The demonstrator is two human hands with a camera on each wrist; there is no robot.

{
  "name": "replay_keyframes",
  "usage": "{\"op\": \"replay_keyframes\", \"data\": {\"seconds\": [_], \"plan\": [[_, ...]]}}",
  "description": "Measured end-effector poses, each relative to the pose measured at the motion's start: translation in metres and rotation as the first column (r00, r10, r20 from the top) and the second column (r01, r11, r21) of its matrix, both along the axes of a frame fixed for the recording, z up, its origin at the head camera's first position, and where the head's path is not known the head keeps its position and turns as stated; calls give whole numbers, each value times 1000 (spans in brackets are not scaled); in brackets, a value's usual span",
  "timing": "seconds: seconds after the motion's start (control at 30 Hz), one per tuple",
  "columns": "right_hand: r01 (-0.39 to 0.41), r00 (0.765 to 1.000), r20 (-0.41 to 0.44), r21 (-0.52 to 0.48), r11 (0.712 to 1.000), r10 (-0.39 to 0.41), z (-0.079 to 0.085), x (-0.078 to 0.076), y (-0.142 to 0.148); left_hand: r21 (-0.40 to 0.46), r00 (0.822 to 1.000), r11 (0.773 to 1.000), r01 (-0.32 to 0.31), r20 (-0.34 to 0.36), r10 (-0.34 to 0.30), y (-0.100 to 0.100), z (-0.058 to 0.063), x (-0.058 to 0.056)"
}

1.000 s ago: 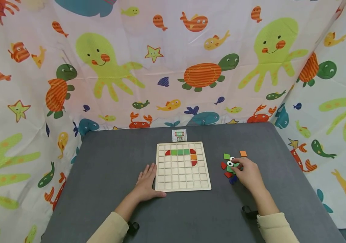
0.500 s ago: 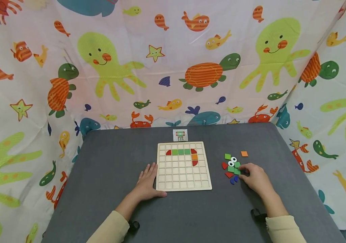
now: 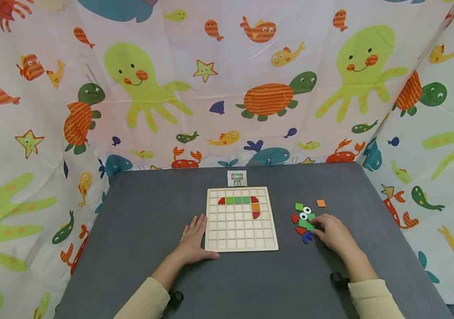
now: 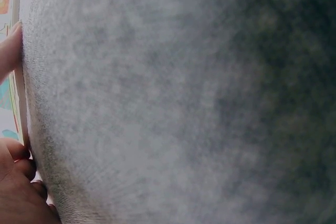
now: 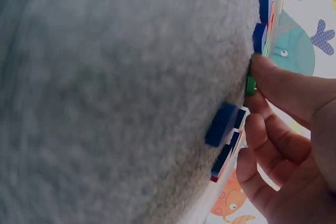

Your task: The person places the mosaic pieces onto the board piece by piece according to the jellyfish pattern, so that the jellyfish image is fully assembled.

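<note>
My left hand (image 3: 192, 241) lies with fingers spread along the left edge of a wooden grid board (image 3: 232, 239), its thumb at the near left corner. Red, green and orange tiles fill part of the board's upper rows. To the right, my right hand (image 3: 332, 231) is at the near right side of a loose pile. In the right wrist view, its thumb and index finger pinch a green tile (image 5: 251, 85); blue tiles (image 5: 220, 124) lie close by. The pile also has a light green tile (image 3: 299, 206), red tiles (image 3: 300, 231) and white eye discs (image 3: 303, 215).
A small picture card (image 3: 236, 178) lies behind the board, showing a figure on a grid. An orange tile (image 3: 321, 203) lies apart at the pile's far right. The dark grey table (image 3: 155, 199) is backed by a sea-animal curtain (image 3: 211, 97).
My right hand has drawn back from the eye discs toward the pile's near right, by the green tiles, and moved slightly since. My left hand has stayed at the board.
</note>
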State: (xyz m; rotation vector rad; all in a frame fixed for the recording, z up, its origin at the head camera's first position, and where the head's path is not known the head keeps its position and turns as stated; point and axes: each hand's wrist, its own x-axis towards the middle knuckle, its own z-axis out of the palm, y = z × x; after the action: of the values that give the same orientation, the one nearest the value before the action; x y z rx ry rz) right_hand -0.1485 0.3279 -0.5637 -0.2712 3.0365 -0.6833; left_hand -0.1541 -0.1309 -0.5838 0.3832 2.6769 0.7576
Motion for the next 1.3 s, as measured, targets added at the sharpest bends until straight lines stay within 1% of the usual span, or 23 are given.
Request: {"op": "replay_keyframes", "data": {"seconds": [0.23,0.47,0.63,0.8,1.1,1.3], "plan": [[-29,998,-52,5,1000,29,4,2,2,10,1000,1000,0,1,0,1,-1,0],[-39,994,-104,-19,999,36,16,0,-2,-2,1000,1000,-1,0,1,1,-2,1],[-75,990,-126,-30,997,70,24,-5,-13,9,1000,1000,-4,0,4,0,-1,1],[-112,984,-147,-38,993,106,26,-11,-24,11,1000,1000,-2,-2,2,0,-2,1],[-140,979,-158,-69,988,128,33,-21,-49,10,1000,1000,2,-3,-2,-1,-3,1],[-150,977,-161,-59,987,139,32,-29,-63,5,1000,1000,3,-1,-3,-1,-2,-1]]}}
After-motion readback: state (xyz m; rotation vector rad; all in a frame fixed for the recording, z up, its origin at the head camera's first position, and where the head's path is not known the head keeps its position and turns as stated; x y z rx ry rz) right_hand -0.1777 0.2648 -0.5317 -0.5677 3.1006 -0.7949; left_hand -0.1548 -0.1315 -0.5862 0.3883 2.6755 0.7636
